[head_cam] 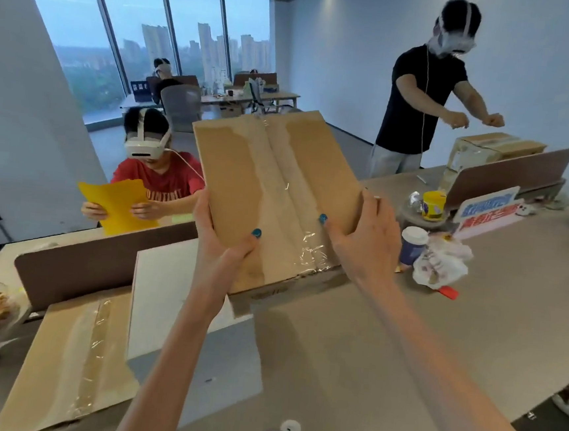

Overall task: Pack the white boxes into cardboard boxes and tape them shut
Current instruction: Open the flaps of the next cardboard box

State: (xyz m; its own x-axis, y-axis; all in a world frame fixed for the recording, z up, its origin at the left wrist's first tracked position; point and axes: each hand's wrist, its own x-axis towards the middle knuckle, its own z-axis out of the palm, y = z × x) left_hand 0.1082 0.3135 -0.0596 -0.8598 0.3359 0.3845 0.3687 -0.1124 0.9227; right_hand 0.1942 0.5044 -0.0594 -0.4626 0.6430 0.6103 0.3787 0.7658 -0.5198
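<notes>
Closest to us, both forearms [174, 360] reach to the brown corrugated cardboard box [245, 177], tilted above the grey desk [438, 332]. The left hand [220, 244] clasps that box's near-left edge and the right hand [365, 236] its right edge, thumbs across the top face. We judge it stiff and light. Its clear glossy tape [310, 255] looks slippery, so hold bare board.

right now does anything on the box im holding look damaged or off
Yes. On the cardboard box held in the left hand and right hand, the clear tape is crumpled at the near end, and pale bands beside the seam look like torn surface paper.
</notes>
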